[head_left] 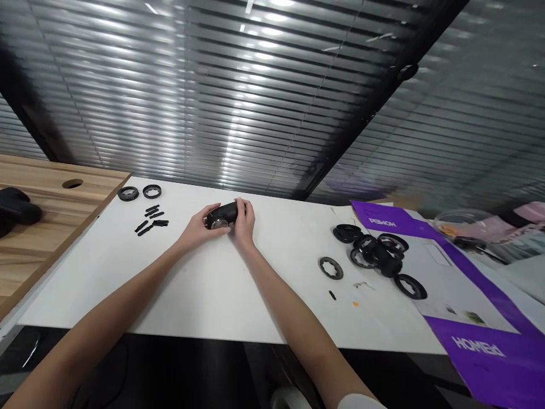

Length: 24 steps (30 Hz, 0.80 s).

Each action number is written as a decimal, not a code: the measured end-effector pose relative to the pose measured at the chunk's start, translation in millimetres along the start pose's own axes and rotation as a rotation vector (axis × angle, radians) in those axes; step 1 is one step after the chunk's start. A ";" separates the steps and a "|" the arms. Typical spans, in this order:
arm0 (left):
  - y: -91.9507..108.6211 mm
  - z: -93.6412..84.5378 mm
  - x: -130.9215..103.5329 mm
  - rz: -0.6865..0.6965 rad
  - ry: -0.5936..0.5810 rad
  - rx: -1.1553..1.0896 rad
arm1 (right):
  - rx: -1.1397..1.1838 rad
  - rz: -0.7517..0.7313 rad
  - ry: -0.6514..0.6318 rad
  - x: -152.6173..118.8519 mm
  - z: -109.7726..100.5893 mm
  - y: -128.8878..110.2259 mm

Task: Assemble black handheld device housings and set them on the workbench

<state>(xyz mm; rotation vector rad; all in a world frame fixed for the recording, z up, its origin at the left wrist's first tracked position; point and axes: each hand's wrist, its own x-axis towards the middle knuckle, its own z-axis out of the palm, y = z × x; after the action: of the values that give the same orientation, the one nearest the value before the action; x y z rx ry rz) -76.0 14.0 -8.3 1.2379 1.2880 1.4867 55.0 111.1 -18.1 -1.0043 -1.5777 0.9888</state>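
Left hand (198, 228) and right hand (244, 224), both closed around a black rounded housing (228, 212) above the white tabletop (191, 301). Handling of this piece appears unfinished; how complete it is cannot be told. Black strips (145, 230) and two black rings (120, 193) lie loose at left; a toothed ring (338, 275) and clustered black parts (385, 258) lie at right, likewise unjoined to it

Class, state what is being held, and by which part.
A black device, held by its two ends between the left hand and right hand.
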 end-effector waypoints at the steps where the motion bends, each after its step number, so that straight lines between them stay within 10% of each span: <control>1: 0.1 5.4 -3.4 0.011 0.009 0.033 | 0.052 0.019 0.099 -1.5 0.2 -2.9; 9: -8.2 31.7 -21.8 0.197 -0.007 0.306 | 0.363 0.116 0.345 1.9 -2.9 -6.3; 24: -2.6 3.8 -3.2 0.021 0.141 0.022 | 0.717 0.199 0.386 35.4 -13.7 25.9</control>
<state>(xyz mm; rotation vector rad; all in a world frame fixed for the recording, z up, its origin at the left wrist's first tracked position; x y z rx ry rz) -71.7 12.2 -11.4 1.1807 1.3906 1.6030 65.7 154.4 -29.1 -0.7789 -0.7192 1.2781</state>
